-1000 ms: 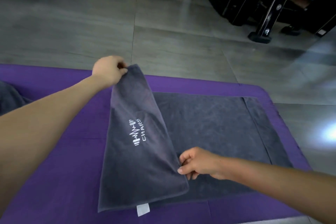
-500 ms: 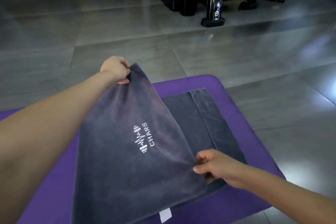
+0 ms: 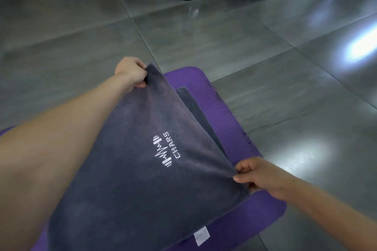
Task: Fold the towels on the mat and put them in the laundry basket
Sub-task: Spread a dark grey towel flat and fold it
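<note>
Swung well over to the right since a second ago, with the lifted half of the grey towel [image 3: 142, 179] now covering nearly all of the flat half, in place of the broad open stretch seen before. Only a narrow dark strip left showing along the right edge, on the purple mat [image 3: 226, 120]. Held taut between two pinches: far corner nipped between thumb and curled fingers of the left hand [image 3: 130, 71], near corner likewise by the right hand [image 3: 256, 175], nothing else in either. White logo [image 3: 166, 150] facing up (care label [image 3: 201, 235] poking out at the near hem). Probably not yet laid down, though hard to judge from this angle whether the leading edge touches the layer below. Means the first fold close to done: lower, line up the edges, let go, then fold again. No laundry basket in view, so no telling where to carry it afterwards.
</note>
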Tool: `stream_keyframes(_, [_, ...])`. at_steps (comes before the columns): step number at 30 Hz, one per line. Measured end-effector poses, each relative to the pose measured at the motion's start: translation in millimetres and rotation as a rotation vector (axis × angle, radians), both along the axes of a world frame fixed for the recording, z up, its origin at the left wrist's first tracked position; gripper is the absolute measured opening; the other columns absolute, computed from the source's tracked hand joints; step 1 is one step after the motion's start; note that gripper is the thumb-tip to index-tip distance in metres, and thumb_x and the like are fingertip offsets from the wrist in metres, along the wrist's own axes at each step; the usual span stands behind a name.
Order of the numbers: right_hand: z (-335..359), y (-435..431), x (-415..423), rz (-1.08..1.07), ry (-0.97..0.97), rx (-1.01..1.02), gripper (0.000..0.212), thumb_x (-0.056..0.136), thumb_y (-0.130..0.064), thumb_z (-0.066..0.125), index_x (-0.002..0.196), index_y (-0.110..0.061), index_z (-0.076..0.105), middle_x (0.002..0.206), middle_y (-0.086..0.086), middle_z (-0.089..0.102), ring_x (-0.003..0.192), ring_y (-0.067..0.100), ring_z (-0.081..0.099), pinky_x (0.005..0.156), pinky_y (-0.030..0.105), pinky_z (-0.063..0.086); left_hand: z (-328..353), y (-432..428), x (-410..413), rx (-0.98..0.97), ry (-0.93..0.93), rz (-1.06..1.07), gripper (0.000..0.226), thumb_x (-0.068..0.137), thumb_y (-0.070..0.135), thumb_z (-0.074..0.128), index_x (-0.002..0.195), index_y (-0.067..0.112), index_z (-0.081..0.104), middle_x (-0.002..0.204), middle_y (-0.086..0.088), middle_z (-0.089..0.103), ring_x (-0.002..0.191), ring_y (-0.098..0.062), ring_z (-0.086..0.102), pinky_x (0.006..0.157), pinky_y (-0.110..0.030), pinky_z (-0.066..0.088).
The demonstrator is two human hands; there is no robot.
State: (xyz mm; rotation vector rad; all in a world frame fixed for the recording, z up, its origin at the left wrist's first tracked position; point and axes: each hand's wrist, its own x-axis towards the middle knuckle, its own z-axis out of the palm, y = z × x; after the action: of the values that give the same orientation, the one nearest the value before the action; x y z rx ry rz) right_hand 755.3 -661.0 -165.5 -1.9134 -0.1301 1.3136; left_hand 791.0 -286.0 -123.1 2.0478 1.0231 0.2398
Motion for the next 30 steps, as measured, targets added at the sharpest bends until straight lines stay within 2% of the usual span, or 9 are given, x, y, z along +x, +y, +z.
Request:
stream_keyframes(5, [-18,-17,17,-0.100,-0.002,-0.038,0.014,0.086,0.005,0.059,0.078,-0.004,0.066,0.067,0.007,0.064,0.055,0.009,0.061,0.050,0.022,0.050,-18,-20,33,-0.021,-0.010,-0.045,0.027,0.084,-0.001,0.060,0.065,0.018,0.056,0.086,-0.013,0.062,0.073,-0.027,0.062,0.049,-0.032,0.055])
stream_keyframes(7, [-26,-18,17,-0.080,-0.037,-0.077,0.013,0.087,0.004,0.058,0.078,-0.003,0.065,0.070,0.009,0.063,0.057,0.011,0.060,0.051,0.023,0.050,-35,-26,39,-0.039,-0.008,-0.041,0.021,0.085,0.002,0.059,0.072,0.017,0.062,0.092,-0.016,0.067,0.079,-0.029,0.066,0.065,-0.041,0.060])
stream_keyframes(9, [-35,-18,15,-0.023,-0.113,-0.127,0.017,0.086,0.002,0.058,0.072,-0.005,0.062,0.066,0.008,0.059,0.058,0.012,0.057,0.053,0.026,0.052,-52,-34,35,-0.039,-0.015,-0.033,0.017,0.087,0.006,0.057,0.094,0.013,0.070,0.104,-0.015,0.069,0.093,-0.029,0.067,0.083,-0.042,0.056])
stream_keyframes(11, [-43,-17,14,0.115,-0.304,-0.222,0.025,0.085,-0.009,0.059,0.061,-0.012,0.055,0.058,0.001,0.053,0.057,0.012,0.054,0.055,0.031,0.053,-66,-40,22,-0.001,0.001,-0.065,0.028,0.088,0.005,0.055,0.112,0.011,0.067,0.115,-0.011,0.066,0.105,-0.025,0.063,0.092,-0.037,0.051])
stream_keyframes(13, [-49,-15,16,0.329,-0.598,-0.386,0.031,0.086,-0.027,0.057,0.058,-0.019,0.047,0.058,-0.005,0.052,0.065,0.015,0.055,0.060,0.031,0.045,-73,-42,2,0.077,0.041,-0.119,0.033,0.087,0.004,0.053,0.117,0.010,0.065,0.120,-0.008,0.064,0.110,-0.023,0.060,0.098,-0.029,0.045])
stream_keyframes(16, [-42,2,18,0.456,-0.935,-0.516,0.022,0.092,-0.040,0.048,0.083,-0.024,0.059,0.089,-0.006,0.065,0.088,0.021,0.062,0.065,0.027,0.037,-80,-32,-36,0.153,0.091,-0.110,0.033,0.088,0.003,0.050,0.117,0.008,0.064,0.122,-0.009,0.063,0.115,-0.024,0.057,0.099,-0.025,0.037])
stream_keyframes(18, [-39,21,23,0.474,-1.078,-0.525,0.026,0.094,-0.041,0.044,0.098,-0.021,0.061,0.099,-0.001,0.067,0.093,0.023,0.063,0.065,0.027,0.034,-81,-21,-64,0.186,0.126,-0.054,0.032,0.089,0.003,0.049,0.116,0.008,0.065,0.121,-0.010,0.064,0.114,-0.026,0.057,0.099,-0.027,0.038])
stream_keyframes(26, [-47,124,32,0.438,-1.231,-0.341,0.025,0.096,-0.029,0.044,0.095,-0.011,0.062,0.092,0.009,0.068,0.087,0.030,0.063,0.062,0.029,0.031,-87,23,-193,0.272,0.267,0.202,0.028,0.088,0.004,0.049,0.111,0.007,0.065,0.116,-0.014,0.065,0.108,-0.034,0.059,0.091,-0.037,0.045])
stream_keyframes(30, [-61,165,38,0.407,-1.329,-0.338,0.024,0.094,-0.026,0.048,0.100,-0.007,0.062,0.096,0.012,0.066,0.088,0.032,0.061,0.066,0.031,0.032,-94,51,-243,0.312,0.387,0.384,0.030,0.088,0.009,0.049,0.114,0.008,0.063,0.117,-0.021,0.061,0.104,-0.042,0.056,0.086,-0.042,0.046])
